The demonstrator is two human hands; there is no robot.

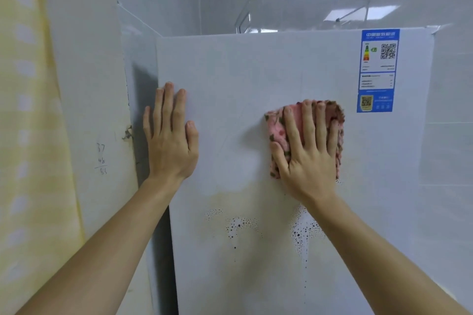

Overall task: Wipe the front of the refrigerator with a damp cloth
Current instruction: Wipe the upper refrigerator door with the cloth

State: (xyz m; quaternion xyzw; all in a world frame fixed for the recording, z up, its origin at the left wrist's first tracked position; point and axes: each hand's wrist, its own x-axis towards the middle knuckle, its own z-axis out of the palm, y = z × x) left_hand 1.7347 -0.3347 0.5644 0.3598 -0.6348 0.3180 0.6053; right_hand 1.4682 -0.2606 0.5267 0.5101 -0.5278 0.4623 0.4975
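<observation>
White tiled room, hands working on the fridge (294,71) front.

The left hand (170,140) is lying flat against the door by its left edge, fingers straight and holding nothing. The right hand (307,151) is pressing the pink cloth (277,126) flat to the door with fingers spread and straight; the cloth is sitting mid-door, just left of the blue label (377,70). Dark specks (239,226) and yellowish stains are showing below both hands. A clear box (302,11) is sitting on top.
</observation>
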